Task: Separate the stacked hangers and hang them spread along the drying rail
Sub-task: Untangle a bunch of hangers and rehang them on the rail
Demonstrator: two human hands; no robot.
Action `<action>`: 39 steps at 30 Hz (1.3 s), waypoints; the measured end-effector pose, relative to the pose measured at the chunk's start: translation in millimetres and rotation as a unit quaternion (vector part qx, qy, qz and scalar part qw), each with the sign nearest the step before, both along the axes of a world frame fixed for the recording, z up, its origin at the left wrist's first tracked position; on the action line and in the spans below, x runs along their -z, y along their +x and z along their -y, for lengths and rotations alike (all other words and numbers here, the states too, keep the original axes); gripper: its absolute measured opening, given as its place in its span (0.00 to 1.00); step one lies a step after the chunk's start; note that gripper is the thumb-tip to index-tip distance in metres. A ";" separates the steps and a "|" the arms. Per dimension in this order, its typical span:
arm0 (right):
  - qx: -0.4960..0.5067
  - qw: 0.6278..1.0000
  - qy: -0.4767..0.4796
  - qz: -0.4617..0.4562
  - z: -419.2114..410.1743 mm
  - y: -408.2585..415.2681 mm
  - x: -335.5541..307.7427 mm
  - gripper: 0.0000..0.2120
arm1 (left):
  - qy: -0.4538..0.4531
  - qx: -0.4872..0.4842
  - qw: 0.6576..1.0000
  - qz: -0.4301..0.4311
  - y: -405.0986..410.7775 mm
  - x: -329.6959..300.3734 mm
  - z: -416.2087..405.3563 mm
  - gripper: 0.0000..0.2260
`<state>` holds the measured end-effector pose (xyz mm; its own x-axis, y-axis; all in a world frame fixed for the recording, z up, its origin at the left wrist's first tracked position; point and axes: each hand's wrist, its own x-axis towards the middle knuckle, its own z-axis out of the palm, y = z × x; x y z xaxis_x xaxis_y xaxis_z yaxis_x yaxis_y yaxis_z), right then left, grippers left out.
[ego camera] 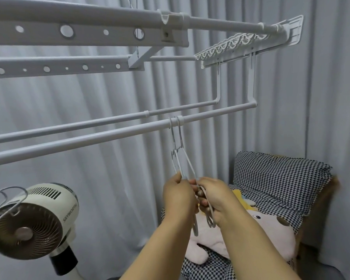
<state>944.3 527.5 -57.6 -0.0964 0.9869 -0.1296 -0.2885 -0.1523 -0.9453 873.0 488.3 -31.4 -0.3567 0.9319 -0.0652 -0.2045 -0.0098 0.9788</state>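
Observation:
A small stack of pale grey hangers point(179, 154) hangs by its hooks from the nearer white drying rail point(101, 136), close together near the rail's sleeve joint. My left hand point(179, 197) grips the lower part of the stack from the left. My right hand point(216, 199) grips it from the right, fingers curled round the thin bars. The two hands touch each other below the rail. Ends of the hangers stick out beneath my hands. More hangers point(2, 197) show at the far left edge, by the fan.
A second rail point(89, 123) runs parallel behind the first. Perforated rack bars point(69, 31) hang overhead. A white fan point(32, 221) stands at lower left. Checked cushions point(279, 178) and a pink plush toy point(271, 235) lie at lower right. Grey curtains fill the background.

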 end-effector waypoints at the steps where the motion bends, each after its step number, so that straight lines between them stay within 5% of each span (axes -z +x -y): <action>1: 0.005 1.000 0.000 0.006 0.3 0.1 0.0 0.11 | -0.001 -0.001 1.000 -0.006 -0.9 2.1 -2.6 0.23; 5: 0.019 0.999 0.002 0.027 1.8 -1.1 0.4 0.11 | 0.001 0.017 1.000 -0.023 -5.4 10.3 -5.1 0.23; 10: 0.029 0.998 0.014 0.056 4.8 -1.9 0.0 0.10 | 0.014 0.003 0.999 -0.044 -6.2 11.1 -2.6 0.10; 18: 0.048 0.986 0.039 0.155 14.8 1.9 -11.4 0.09 | 0.008 -0.004 0.995 -0.102 -10.7 9.9 3.0 0.13; 23: 0.216 0.905 0.123 0.347 14.9 0.5 -11.0 0.10 | 0.009 -0.007 0.988 -0.155 -18.5 12.1 10.1 0.08; 28: 0.305 0.870 0.241 0.302 38.9 -30.3 -26.0 0.07 | 0.027 -0.053 0.975 -0.213 -47.7 8.4 28.5 0.16; 33: 0.227 0.910 0.284 0.199 67.0 -92.9 -30.4 0.03 | 0.047 -0.112 0.965 -0.232 -103.5 8.1 60.2 0.16; 39: 0.023 0.964 0.223 0.144 102.6 -194.3 -24.0 0.07 | 0.041 -0.213 0.943 -0.252 -197.7 4.9 112.4 0.11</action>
<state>750.0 424.9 -33.5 -0.0739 0.9531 0.2933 -0.0017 0.2940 -0.9558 675.4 375.9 -36.3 -0.6658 0.6923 0.2781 0.3253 -0.0661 0.9433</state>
